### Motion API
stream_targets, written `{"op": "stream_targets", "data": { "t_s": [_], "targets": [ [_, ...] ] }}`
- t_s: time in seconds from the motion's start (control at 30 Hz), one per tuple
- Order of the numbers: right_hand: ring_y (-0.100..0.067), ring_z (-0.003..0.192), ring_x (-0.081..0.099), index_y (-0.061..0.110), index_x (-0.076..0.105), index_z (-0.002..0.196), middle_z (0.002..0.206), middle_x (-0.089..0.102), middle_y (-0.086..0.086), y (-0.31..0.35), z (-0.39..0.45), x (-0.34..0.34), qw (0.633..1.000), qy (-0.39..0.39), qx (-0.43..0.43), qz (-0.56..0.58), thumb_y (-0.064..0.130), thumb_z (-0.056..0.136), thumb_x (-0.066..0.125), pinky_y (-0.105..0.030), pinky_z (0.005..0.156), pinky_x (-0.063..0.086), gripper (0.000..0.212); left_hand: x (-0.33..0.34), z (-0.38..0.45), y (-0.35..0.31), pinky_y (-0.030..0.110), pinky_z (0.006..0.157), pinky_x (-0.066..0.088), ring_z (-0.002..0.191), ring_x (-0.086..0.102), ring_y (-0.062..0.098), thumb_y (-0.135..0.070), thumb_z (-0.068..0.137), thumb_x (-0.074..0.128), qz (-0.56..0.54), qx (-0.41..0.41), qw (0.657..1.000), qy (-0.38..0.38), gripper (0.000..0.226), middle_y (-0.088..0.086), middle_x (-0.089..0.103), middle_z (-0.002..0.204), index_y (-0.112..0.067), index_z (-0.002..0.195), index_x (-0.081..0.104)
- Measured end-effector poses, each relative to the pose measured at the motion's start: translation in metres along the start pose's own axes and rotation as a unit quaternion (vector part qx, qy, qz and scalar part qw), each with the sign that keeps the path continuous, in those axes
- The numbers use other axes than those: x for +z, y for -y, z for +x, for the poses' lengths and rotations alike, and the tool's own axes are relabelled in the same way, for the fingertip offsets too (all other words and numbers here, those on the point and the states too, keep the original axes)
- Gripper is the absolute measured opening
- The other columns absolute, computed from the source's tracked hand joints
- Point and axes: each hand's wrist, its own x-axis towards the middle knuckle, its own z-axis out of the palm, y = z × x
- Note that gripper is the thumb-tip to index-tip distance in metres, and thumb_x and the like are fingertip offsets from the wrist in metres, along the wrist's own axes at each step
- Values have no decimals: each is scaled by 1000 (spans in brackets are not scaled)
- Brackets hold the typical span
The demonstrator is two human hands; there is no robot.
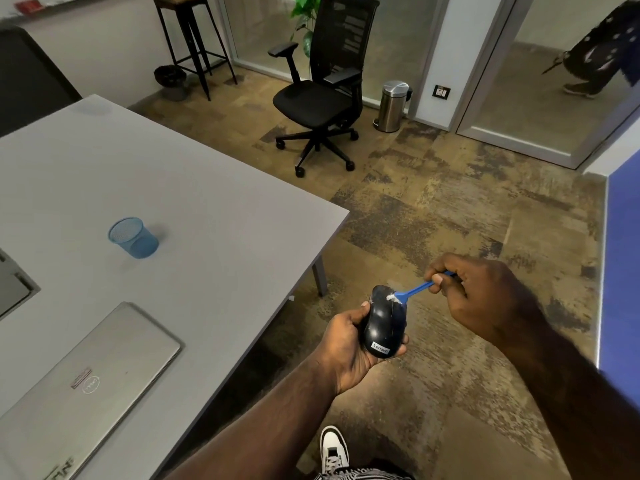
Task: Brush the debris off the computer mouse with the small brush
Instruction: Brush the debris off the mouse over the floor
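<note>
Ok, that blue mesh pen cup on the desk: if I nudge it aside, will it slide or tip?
The blue mesh cup looks empty and see-through, so it is probably light and would move at a slight push. It stands upright and seems to narrow toward its base, so a push near the rim may tip it; push low. On its side it would likely roll across the smooth grey desk.

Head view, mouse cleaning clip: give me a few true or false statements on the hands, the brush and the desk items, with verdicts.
1. The left hand holds the black mouse. True.
2. The mouse rests on the grey table. False: it is held up over the floor, beside the table.
3. The right hand pinches the blue brush, bristles on the mouse. True.
4. The laptop is open. False: its lid is closed.
5. The blue mesh cup stands on the table. True.
</note>
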Motion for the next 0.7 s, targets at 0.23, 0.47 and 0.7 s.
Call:
{"op": "stream_targets", "data": {
  "t_s": [0.23, 0.47, 0.7],
  "targets": [
    [2, 60, 60, 26, 69, 87, 71, 67, 17, -1, -1, -1, 1000, 4, 4, 11, 10, 86, 61, -18, 49, 43, 18, -2, 2, -1, 41, 75, 56, 85, 63, 35, -34, 102, 26, -13, 2, 1000, 3, 53, 26, 65, 102, 4, 124, 56],
    [1, 62, 63, 25, 68, 86, 70, 66, 16, -4, -2, 0, 999, -6, 22, 24, 8, 87, 61, -18, 50, 49, 19, -3, 1, -1, 42, 75, 57, 84, 64, 36, -33, 101, 27, -36, 5, 999, 18, 51, 26, 66, 103, 3, 119, 59],
    [-6, 63, 64, 24, 70, 88, 71, 68, 14, -4, -3, -1, 998, -39, 29, 32, 9, 87, 62, -36, 53, 55, 17, -2, 1, -6, 41, 74, 58, 84, 64, 36, -33, 102, 27, -36, 4, 999, 20, 51, 27, 66, 103, 3, 120, 59]
  ]
}}
